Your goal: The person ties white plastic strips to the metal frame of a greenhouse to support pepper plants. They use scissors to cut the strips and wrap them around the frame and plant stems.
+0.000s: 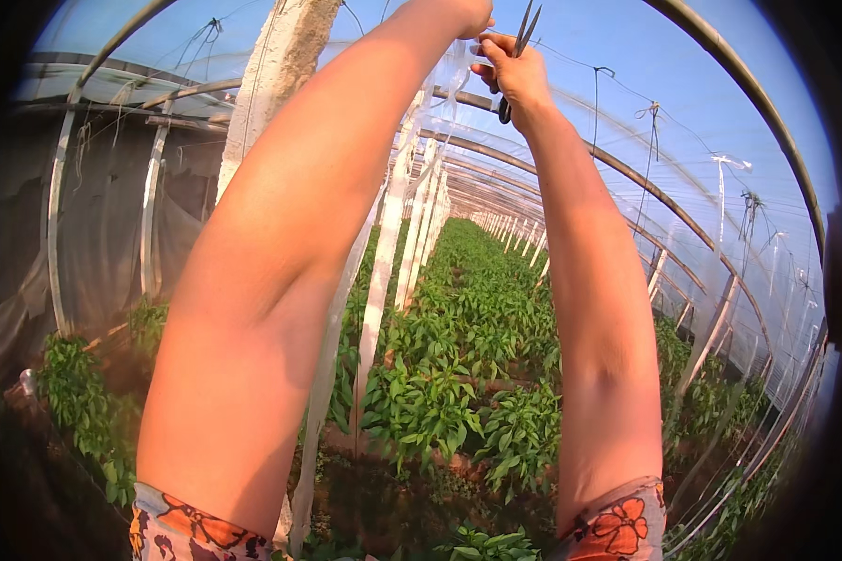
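Note:
Both my arms reach up to the top of the view. My left hand (473, 15) is partly cut off by the upper edge, its visible fingers curled. Just below it hangs a translucent plastic strip (456, 73), looped and twisted; whether the left fingers grip it is hidden. My right hand (523, 73) holds a pair of scissors (527, 31), blades pointing up and slightly apart, dark handles against the palm. The right thumb and fingertips reach toward the left hand, close to the strip. A thin overhead wire (568, 56) runs near the hands.
A thick whitewashed concrete post (274, 77) stands left of my hands, with slimmer white posts (379, 294) in a row beyond. Leafy green pepper-like plants (463, 329) fill the greenhouse beds. Curved roof poles (744, 63) arch overhead under clear film. Grey sheeting (105, 210) lines the left side.

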Demonstrator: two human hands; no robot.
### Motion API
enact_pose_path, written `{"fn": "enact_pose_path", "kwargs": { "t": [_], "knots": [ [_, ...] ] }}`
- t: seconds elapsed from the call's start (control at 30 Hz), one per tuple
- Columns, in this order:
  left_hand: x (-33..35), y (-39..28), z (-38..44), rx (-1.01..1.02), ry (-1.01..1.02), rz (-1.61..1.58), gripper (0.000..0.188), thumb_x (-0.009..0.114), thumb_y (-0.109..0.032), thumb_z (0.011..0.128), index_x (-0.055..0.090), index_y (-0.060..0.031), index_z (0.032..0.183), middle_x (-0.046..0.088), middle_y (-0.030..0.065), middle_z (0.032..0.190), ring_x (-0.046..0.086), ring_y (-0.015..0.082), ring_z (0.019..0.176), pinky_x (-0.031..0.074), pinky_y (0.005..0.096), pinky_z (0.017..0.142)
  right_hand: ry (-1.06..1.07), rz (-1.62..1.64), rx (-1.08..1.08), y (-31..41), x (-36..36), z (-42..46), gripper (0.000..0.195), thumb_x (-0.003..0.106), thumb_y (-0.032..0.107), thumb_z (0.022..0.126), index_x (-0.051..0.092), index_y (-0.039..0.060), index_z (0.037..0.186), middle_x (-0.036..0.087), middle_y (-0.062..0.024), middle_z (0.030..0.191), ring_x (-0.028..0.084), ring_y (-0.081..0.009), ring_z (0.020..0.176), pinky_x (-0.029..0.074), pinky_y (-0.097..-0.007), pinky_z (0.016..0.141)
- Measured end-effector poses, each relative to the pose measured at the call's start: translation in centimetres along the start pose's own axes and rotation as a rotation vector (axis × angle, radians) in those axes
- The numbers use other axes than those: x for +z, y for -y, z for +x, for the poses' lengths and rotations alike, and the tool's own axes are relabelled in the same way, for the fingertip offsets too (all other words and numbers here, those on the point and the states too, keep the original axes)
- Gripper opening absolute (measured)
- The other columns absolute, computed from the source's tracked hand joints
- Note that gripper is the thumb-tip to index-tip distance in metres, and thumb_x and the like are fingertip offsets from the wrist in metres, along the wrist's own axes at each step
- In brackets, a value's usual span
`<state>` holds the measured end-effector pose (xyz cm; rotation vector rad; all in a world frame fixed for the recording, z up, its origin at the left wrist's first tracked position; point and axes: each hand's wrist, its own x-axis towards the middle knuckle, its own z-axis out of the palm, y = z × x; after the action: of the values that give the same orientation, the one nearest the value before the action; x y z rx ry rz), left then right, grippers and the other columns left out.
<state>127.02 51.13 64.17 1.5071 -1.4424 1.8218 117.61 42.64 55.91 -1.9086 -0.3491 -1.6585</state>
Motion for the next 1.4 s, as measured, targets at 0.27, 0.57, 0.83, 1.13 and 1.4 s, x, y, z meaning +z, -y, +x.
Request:
{"fn": "enact_pose_path", "kwargs": {
  "t": [0.27, 0.57, 0.83, 1.13, 1.4],
  "knots": [
    [-0.3, 0.6, -5.8, -0.128, -0.358, -0.514, 0.023, 0.053, -0.021, 0.077, 0.064, -0.0022, 0.085, 0.062, 0.0168, 0.069, 0.061, 0.0298, 0.069, 0.048, 0.0389, 0.066, 0.021, -0.529, 0.067, 2.7, -2.4, -0.1, 0.02, 0.053, 0.024, 0.087, 0.065, 0.0089, 0.092, 0.053, 0.0027, 0.069, 0.041, -0.0057, 0.055, 0.035, -0.0193, 0.051],
    [1.9, -2.4, -4.7, 0.044, -0.241, -0.812, 0.023, 0.053, -0.025, 0.086, 0.063, -0.0068, 0.095, 0.055, 0.0028, 0.066, 0.049, 0.0097, 0.055, 0.041, 0.0253, 0.05, 0.396, -0.474, 0.073, 5.9, -4.1, -2.9, 0.021, 0.052, 0.026, 0.087, 0.062, 0.0078, 0.087, 0.045, 0.0051, 0.065, 0.04, -0.0046, 0.055, 0.032, -0.0195, 0.05],
    [2.5, -4.7, -6.1, -0.057, -0.356, -1.111, 0.025, 0.051, -0.03, 0.085, 0.064, -0.0091, 0.088, 0.057, 0.0082, 0.068, 0.055, 0.0191, 0.066, 0.044, 0.032, 0.065, 0.013, -0.076, 0.064, 5.2, -4.7, -0.8, 0.03, 0.055, 0.032, 0.084, 0.062, 0.0022, 0.086, 0.05, -0.0002, 0.069, 0.043, -0.0091, 0.054, 0.038, -0.0246, 0.048],
    [0.0, -5.9, -6.6, -0.585, -0.094, -1.405, 0.027, 0.05, -0.026, 0.085, 0.063, -0.0019, 0.087, 0.058, 0.0052, 0.075, 0.052, 0.0141, 0.068, 0.043, 0.0282, 0.066, -0.223, -0.206, 0.081, 3.5, -1.8, 0.7, 0.017, 0.065, 0.02, 0.076, 0.062, 0.0044, 0.083, 0.051, -0.0028, 0.063, 0.04, -0.0098, 0.051, 0.033, -0.0249, 0.046],
    [4.0, -2.1, -1.4, 0.004, -0.204, -0.656, 0.028, 0.052, -0.029, 0.081, 0.066, -0.0058, 0.087, 0.062, 0.0149, 0.072, 0.06, 0.0252, 0.061, 0.048, 0.0347, 0.057, 0.105, -0.064, 0.044, 3.4, -2.7, -0.8, 0.029, 0.051, 0.006, 0.081, 0.061, 0.0095, 0.108, 0.057, -0.0039, 0.075, 0.046, -0.0076, 0.058, 0.038, -0.0206, 0.052]
  ]
}}
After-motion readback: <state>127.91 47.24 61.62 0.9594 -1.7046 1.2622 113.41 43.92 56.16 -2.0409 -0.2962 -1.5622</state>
